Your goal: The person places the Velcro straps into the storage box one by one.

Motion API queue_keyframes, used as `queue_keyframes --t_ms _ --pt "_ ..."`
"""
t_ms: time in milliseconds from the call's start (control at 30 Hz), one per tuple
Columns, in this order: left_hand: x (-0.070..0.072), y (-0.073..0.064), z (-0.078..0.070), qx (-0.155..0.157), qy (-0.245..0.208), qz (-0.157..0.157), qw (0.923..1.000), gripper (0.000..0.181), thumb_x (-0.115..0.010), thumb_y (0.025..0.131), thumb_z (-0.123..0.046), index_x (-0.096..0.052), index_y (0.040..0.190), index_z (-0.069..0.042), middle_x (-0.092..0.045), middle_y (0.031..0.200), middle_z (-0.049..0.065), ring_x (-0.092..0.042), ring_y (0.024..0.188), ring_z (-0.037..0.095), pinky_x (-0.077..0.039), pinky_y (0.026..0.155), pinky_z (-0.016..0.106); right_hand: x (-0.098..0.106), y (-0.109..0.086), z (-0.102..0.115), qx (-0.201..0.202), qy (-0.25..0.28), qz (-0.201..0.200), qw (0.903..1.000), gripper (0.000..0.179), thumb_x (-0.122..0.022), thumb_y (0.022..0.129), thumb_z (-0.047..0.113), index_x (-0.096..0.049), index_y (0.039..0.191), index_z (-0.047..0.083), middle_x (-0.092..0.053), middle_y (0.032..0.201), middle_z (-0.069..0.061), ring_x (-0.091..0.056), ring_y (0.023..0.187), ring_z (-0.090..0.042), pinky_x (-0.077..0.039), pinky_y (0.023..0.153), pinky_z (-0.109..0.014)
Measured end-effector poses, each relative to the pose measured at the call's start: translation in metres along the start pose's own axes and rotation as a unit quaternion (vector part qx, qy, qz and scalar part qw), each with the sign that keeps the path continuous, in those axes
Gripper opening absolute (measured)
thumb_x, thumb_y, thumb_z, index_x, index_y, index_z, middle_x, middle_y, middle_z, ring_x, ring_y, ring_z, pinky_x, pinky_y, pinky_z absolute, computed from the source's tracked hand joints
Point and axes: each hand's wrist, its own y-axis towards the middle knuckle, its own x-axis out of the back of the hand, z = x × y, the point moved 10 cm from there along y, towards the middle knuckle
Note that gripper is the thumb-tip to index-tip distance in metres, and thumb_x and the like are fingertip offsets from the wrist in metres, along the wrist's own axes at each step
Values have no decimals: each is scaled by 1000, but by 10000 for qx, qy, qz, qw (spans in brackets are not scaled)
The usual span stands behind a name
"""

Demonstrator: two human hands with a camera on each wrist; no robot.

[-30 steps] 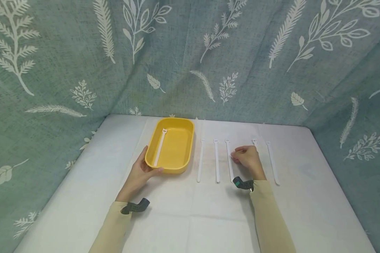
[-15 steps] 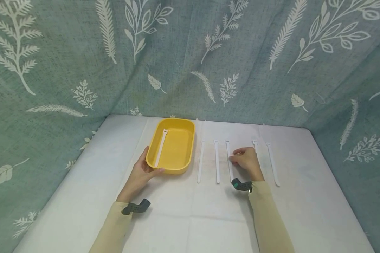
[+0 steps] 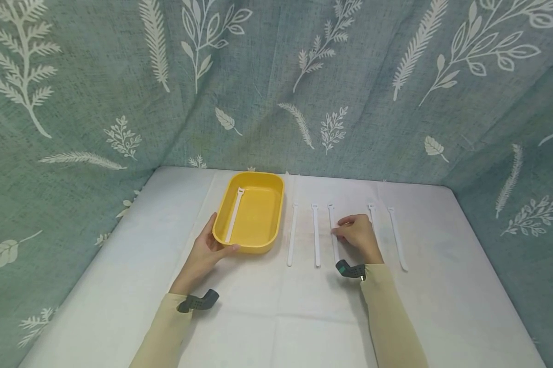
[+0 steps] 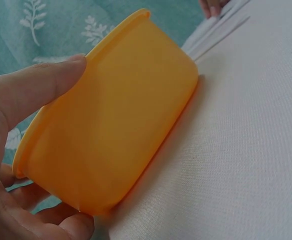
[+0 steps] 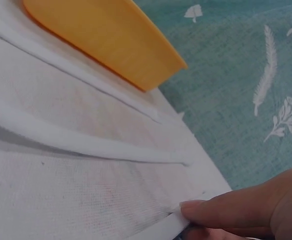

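Note:
In the head view my left hand (image 3: 203,258) grips the near left corner of a yellow plastic tray (image 3: 262,217). Its thumb lies on the rim while the other fingers curl round the side and under the corner, as the left wrist view shows. One white cable tie (image 3: 234,215) with a slotted head lies lengthwise inside the tray. My right hand (image 3: 360,236) pinches another white cable tie (image 3: 332,217) near its middle, between thumb and fingertips. In the right wrist view part of that cable tie (image 5: 161,227) shows under the thumb and fingers.
Two cable ties, a left one (image 3: 292,237) and a second one (image 3: 316,237), lie between tray and right hand. Beyond the hand are a partly covered cable tie (image 3: 372,212) and a far right one (image 3: 398,240). A leaf-patterned curtain (image 3: 276,92) stands behind the white table (image 3: 276,337).
My right hand has shifted slightly left, and its fingertips have come onto the third cable tie and pinch it. The left hand keeps its grip on the tray.

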Motion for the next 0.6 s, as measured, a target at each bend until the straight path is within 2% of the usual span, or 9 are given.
queue_keyframes --t_ms 167,400,600 --pt "0 0 0 33 -41 15 10000 121 -86 87 -25 3 168 -20 -9 176 -1 -17 163 24 -32 127 27 -1 -1 2 -15 95 51 9999 26 -81 86 9 -74 108 -4 -77 84 -14 -70 67 -15 -55 60 -19" --pt "0 1 1 86 20 -2 10000 121 -86 86 -28 3 168 -23 -8 176 -3 -16 163 23 -31 127 28 -3 0 1 -48 368 183 9991 27 -77 90 10 -73 112 -5 -77 102 -20 -72 74 -14 -61 65 -20" --pt "1 0 2 105 77 1 9999 120 -86 87 -29 3 168 -24 -7 176 -2 -15 163 24 -29 129 33 -4 0 -1 -143 604 215 9978 28 -76 91 10 -73 116 -4 -77 102 -20 -72 71 -12 -63 63 -19"
